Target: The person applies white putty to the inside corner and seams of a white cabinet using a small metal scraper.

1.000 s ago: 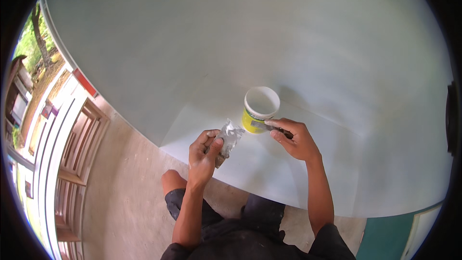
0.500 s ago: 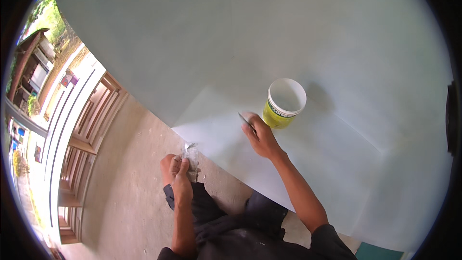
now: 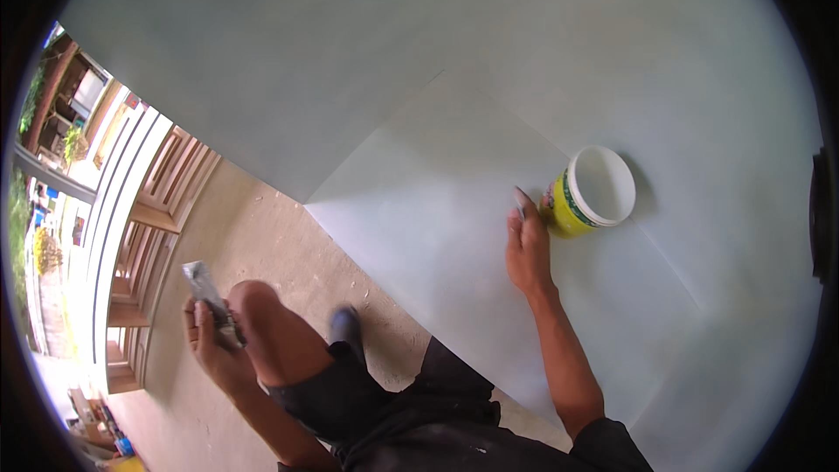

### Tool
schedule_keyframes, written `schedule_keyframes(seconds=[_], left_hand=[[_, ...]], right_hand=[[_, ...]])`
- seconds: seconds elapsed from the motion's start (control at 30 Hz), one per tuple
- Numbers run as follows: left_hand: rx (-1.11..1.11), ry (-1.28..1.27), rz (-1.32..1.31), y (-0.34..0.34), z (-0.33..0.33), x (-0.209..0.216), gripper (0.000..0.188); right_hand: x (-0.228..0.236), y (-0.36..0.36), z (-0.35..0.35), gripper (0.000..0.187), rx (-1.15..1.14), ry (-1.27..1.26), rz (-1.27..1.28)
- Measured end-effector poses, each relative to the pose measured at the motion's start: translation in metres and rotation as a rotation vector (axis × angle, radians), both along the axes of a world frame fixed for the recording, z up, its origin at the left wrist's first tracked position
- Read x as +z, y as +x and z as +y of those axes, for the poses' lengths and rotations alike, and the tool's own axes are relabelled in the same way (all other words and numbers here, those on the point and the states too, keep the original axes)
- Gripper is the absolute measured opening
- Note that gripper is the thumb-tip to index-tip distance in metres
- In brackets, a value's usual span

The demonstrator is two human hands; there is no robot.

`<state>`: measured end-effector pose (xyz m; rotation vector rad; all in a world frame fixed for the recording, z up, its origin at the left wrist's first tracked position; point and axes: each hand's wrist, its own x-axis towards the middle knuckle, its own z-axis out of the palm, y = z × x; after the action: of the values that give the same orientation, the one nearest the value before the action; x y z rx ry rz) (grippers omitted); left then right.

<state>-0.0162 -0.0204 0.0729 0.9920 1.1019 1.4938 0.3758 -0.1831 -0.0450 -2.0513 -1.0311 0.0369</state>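
Note:
My left hand [image 3: 217, 345] is closed round a flat, silvery-grey piece [image 3: 201, 281] that looks like crumpled plastic or foil; its kind I cannot make out. It is held out beside my bent knee. On the pale surface [image 3: 419, 227], my right hand [image 3: 530, 249] pinches a thin grey sliver-like thing [image 3: 522, 206], too small to name. Right beside that hand stands a yellow plastic tub [image 3: 568, 214] with a white rim and white inside. The fingers are close to its wall, and I cannot tell whether they touch it.
Pale panels [image 3: 262, 79] rise behind the surface and meet it at creased corners. Down at the left is a concrete floor [image 3: 205, 236] with bits of debris. A low railing with brown slats [image 3: 144, 280] runs along the far left, with buildings and plants beyond.
My left hand has swung left with the silvery piece, away from the surface's edge. My right hand and the tub now appear further right, and my view has shifted. A knee and foot show more.

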Motion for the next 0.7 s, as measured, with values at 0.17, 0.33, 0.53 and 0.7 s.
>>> schedule_keyframes(seconds=[0.17,0.33,0.53,0.7], left_hand=[[-0.07,0.071,-0.02,0.014,-0.008,0.029,0.02],[-0.264,-0.015,0.048,0.028,0.011,0.017,0.02],[-0.467,-0.117,0.282,0.029,0.047,0.008,0.016],[-0.775,-0.334,0.416,0.072,0.05,-0.006,0.017]], right_hand=[[0.003,-0.028,0.107,0.044,0.272,-0.16,-0.032],[0.0,-0.121,0.122,0.03,0.75,0.011,-0.247],[0.062,-0.079,0.093,0.044,0.876,-0.382,1.145],[0.025,0.005,0.118,0.026,0.072,0.007,0.608]])
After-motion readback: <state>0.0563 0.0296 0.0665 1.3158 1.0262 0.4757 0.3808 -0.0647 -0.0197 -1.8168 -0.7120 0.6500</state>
